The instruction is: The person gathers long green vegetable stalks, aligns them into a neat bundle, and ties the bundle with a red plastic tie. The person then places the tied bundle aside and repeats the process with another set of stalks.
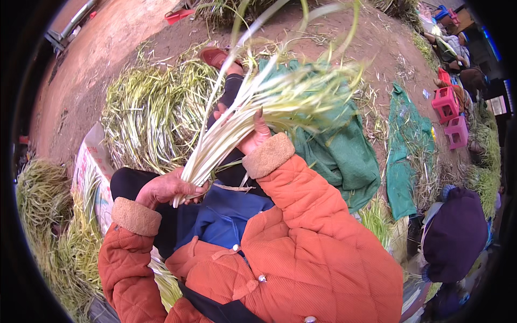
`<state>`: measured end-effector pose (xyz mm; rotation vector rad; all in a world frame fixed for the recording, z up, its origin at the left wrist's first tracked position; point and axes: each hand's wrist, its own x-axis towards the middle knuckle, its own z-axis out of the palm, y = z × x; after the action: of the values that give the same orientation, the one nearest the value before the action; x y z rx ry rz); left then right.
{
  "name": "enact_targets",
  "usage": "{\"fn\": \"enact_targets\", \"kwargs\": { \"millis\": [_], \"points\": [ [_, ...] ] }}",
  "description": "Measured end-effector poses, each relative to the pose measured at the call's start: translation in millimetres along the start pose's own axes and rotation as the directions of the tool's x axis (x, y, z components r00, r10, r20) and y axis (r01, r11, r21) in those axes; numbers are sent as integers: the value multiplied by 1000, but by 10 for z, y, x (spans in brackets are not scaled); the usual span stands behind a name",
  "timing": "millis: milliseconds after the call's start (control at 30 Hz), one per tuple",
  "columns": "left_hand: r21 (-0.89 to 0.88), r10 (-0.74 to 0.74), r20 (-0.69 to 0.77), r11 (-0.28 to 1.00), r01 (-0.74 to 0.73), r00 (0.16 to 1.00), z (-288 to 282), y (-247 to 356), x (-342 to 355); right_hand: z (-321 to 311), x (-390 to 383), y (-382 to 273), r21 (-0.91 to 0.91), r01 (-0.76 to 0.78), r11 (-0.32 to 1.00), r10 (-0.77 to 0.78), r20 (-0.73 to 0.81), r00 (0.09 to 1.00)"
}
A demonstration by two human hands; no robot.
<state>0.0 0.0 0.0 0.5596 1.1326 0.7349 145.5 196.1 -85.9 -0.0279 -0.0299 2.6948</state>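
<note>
My bare left hand [169,187] is clenched in a low grip; my bare right hand [254,141] curls higher, thumb raised, my orange quilted-sleeved arms [309,194] bent.

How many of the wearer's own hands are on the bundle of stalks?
2: the left hand holds the bundle by its white end, the right hand supports it farther up. Parts of both are hidden behind it.

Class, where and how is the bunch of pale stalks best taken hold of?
Probably around the white ends, coming from the person's left: there the bunch narrows, and the left hand wraps it. The tips fan out loosely toward the upper right, so a grip there would likely catch fewer.
</note>
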Motion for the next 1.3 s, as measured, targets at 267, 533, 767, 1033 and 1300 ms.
{"fn": "enact_targets", "kwargs": {
  "millis": [267, 533, 767, 1033, 1300],
  "points": [
    [-32, -121, -19, 992, 120, 993, -35, -131, -28, -196, -113, -40, -43, 158, 986, -163, -153, 975],
    [-141, 80, -539, 973, -182, 839, -571, -448, -660, -29, -191, -745, -174, 510, 843, -522, -496, 694],
    [723, 657, -655, 689, 56, 374, -837, -480, -700, -389, -240, -772, -286, 570, 770, -636, -397, 661],
    [1000, 887, -11, 23, -19, 462, 229, -44, 922, -266, -333, -580, 156, 558, 815, -412, -521, 748],
    [991, 875, -91, 126, -42, 475, -445, -586, 986, -227, -553, -590, 144, 523, 840, -419, -442, 793]
  ]
}}
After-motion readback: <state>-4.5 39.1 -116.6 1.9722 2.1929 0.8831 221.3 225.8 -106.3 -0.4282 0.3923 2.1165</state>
